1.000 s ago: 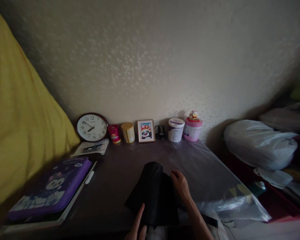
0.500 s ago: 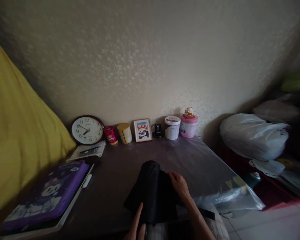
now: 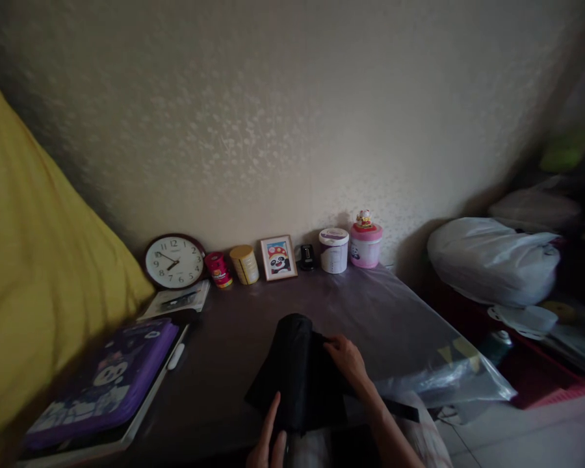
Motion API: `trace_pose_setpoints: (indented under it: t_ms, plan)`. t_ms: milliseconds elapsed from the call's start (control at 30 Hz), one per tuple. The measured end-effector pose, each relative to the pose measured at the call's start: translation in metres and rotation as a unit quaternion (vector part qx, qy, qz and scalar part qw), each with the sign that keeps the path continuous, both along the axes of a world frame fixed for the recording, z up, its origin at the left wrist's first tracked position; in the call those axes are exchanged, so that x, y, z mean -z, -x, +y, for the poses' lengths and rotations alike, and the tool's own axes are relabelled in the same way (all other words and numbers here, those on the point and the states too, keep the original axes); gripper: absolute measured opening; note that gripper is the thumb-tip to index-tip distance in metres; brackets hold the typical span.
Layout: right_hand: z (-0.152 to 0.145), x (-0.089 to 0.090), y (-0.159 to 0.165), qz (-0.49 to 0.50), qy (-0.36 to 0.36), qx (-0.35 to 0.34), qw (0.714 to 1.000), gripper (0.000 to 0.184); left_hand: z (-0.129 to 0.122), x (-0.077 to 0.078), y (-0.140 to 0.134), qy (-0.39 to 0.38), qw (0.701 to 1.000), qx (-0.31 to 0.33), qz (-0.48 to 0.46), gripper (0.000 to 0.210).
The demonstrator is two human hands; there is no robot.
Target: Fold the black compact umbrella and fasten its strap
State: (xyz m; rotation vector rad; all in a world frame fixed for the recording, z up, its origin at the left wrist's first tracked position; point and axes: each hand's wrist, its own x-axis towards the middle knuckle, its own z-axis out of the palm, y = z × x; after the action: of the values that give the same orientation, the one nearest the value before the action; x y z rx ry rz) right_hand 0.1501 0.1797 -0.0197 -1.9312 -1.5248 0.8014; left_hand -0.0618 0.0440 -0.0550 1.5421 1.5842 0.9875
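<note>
A black folding umbrella [image 3: 292, 370], collapsed with loose folds of cloth on both sides, lies lengthwise over the table's near edge and points away from me. My left hand [image 3: 268, 435] is closed around its near end, index finger stretched along the cloth; the lower fingers are cut off by the frame. At the upper right side of the umbrella, my right hand [image 3: 347, 361] pinches the edge of a cloth fold between thumb and fingers. A black strap [image 3: 402, 411] sticks out to the right from under my right forearm.
Along the wall stand a clock [image 3: 174, 261], a red can [image 3: 218, 270], a yellow-lidded can [image 3: 244, 264], a framed panda picture [image 3: 279, 258], a white tub [image 3: 334, 250] and a pink tub [image 3: 365, 247]. A purple case [image 3: 102, 383] lies left; a white bag [image 3: 492, 260] sits right.
The camera view has shifted slightly. My right hand has moved a little to the left with the cloth edge in its fingers. My left hand keeps its hold on the umbrella.
</note>
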Motion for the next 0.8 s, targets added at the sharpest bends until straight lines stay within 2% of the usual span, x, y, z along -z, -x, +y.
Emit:
trace_pose_setpoints:
  t_ms: [367,633,800]
  plan:
    - [-0.004,-0.002,0.006,-0.016,-0.02,0.007,1.0,0.032,0.002,0.008,0.005,-0.008,0.999,0.018,-0.027,0.054]
    - [-0.005,-0.001,0.015,-0.002,-0.049,-0.005,0.999,0.03,0.002,0.004,0.006,-0.012,0.998,0.02,-0.061,0.054]
    - [0.0,-0.009,0.017,0.05,-0.072,-0.005,0.996,0.03,0.001,-0.001,0.007,-0.019,0.996,0.027,-0.084,0.052]
